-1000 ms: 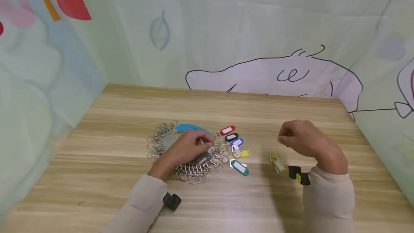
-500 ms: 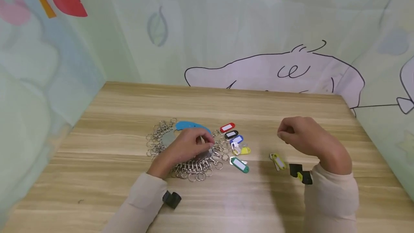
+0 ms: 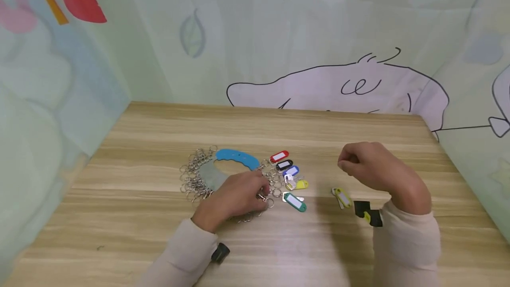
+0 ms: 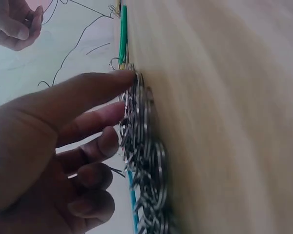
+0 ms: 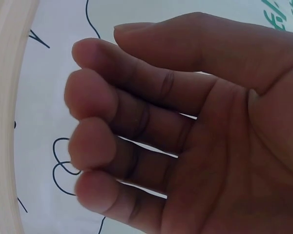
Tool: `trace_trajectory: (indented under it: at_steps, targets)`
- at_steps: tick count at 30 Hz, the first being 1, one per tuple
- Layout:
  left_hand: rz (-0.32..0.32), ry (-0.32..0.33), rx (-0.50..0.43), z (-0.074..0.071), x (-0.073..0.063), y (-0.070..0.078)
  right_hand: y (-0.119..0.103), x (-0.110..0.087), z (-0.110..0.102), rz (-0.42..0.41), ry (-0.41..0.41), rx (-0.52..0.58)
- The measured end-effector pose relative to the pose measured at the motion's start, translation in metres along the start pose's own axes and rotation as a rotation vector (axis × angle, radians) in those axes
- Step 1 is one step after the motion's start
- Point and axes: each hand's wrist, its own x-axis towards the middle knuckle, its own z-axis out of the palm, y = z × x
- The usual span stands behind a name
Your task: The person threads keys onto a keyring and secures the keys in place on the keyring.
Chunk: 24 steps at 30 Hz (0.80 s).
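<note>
A flat grey key holder (image 3: pixel 210 174) with a blue handle (image 3: pixel 239 157) lies on the table, its edge lined with several metal snap clips and split rings (image 4: pixel 144 117). My left hand (image 3: pixel 241 194) reaches over its near right side. Thumb and index fingertips are at the clips, a little apart, with a clip (image 3: pixel 261 196) showing between them; the other fingers bend loosely. My right hand (image 3: pixel 368 165) hovers above the table at the right, fingers loosely curled and holding nothing. Below it lies a yellow key tag (image 3: pixel 343 198) with a key.
Right of the holder lie key tags in a loose column: red (image 3: pixel 279 156), black (image 3: pixel 284 164), blue (image 3: pixel 291 171), yellow (image 3: pixel 302 184) and green (image 3: pixel 295 202), some with keys. A printed cloth (image 3: pixel 279 39) rises behind the wooden table (image 3: pixel 167 123).
My left hand has moved down and slightly right along the holder, from above its middle to the clips at its near right edge, uncovering the blue handle. My right hand has barely moved.
</note>
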Motion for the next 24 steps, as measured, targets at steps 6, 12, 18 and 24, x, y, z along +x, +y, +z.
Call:
trace_trajectory:
  at_steps: [6,12,18,24]
  targets:
    - [-0.011,-0.005,0.028,0.002,0.002,0.005,-0.001,0.0,0.001,-0.017,0.006,0.007]
    - [-0.015,0.013,0.064,0.002,0.002,0.008,-0.004,0.002,0.001,0.001,-0.009,0.018]
    - [0.03,0.04,0.082,0.004,0.0,0.009,-0.002,0.003,0.002,-0.013,-0.01,0.014]
    - [0.092,0.039,0.1,0.005,0.0,0.013,-0.003,0.004,0.002,-0.019,-0.004,0.013]
